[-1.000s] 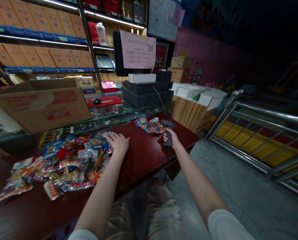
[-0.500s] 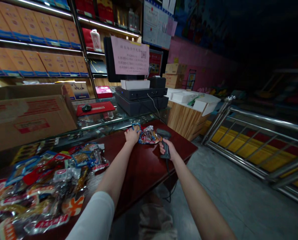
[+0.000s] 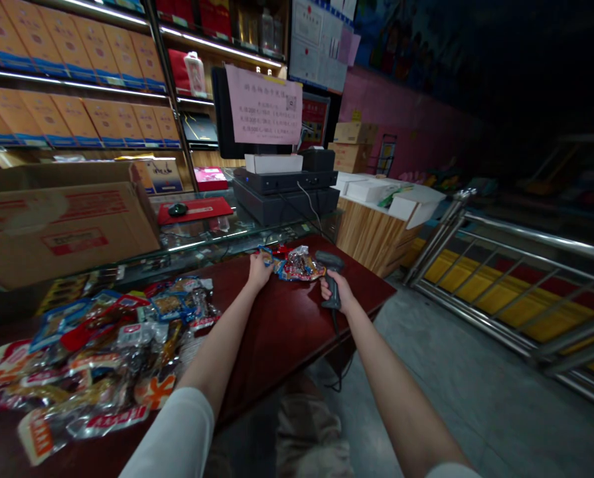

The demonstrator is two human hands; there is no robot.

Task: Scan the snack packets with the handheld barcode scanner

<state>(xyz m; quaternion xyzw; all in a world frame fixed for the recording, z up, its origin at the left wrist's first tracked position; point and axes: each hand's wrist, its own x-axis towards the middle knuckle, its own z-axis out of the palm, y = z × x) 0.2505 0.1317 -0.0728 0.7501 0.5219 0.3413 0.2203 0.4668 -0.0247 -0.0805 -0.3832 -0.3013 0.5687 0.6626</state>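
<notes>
My right hand (image 3: 337, 292) is wrapped round the handle of a dark barcode scanner (image 3: 332, 300), whose head points away from me over the table and whose cord hangs down past the edge. My left hand (image 3: 260, 270) is closed on a small blue-edged snack packet (image 3: 265, 252), partly hidden by the fingers. Between both hands lies a small heap of shiny snack packets (image 3: 299, 264) on the dark red table (image 3: 271, 332). On the left, a larger pile of clear and coloured snack packets (image 3: 112, 352) spreads over the tabletop.
A cardboard box (image 3: 72, 226) stands on the glass counter (image 3: 202, 245) behind the pile. Further back are a monitor (image 3: 222, 113) with a pink notice and a dark cash drawer (image 3: 281, 199). A metal railing (image 3: 516, 245) runs along the right.
My left hand has shifted slightly left, away from the small heap, with the blue-edged packet. My right hand keeps its hold on the scanner. The view has shifted slightly.
</notes>
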